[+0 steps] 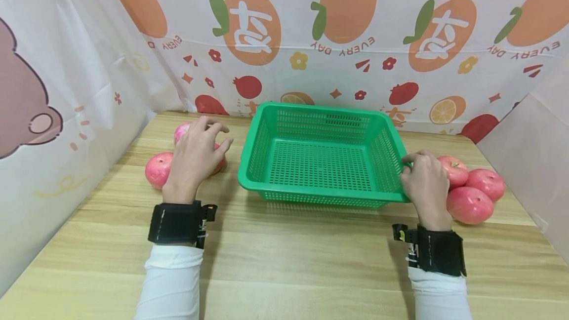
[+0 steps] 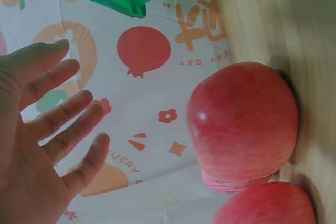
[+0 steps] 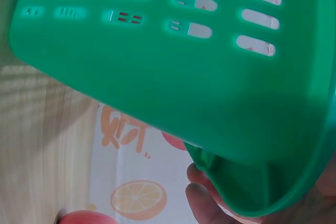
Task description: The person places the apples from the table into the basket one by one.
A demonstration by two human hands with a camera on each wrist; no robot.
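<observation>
A green plastic basket [image 1: 320,164] with slotted walls stands in the middle of the wooden table, with nothing inside. At its right rim, my right hand [image 1: 425,181] holds the edge; the right wrist view shows fingers [image 3: 202,203] bent around the basket's rim [image 3: 257,203]. My left hand [image 1: 194,154] hovers over the apples on the left, fingers spread and holding nothing. A red apple [image 2: 244,121] is close by, apart from the left fingers in the left wrist view. Another apple [image 1: 158,169] sits left of this hand, and a third [image 1: 181,132] lies partly hidden behind it.
Three red apples [image 1: 471,196] cluster right of the basket, close beside the right hand. A fruit-print sheet [image 1: 293,23] hangs behind the table [image 1: 302,265], and pale sheets [image 1: 75,88] enclose the sides.
</observation>
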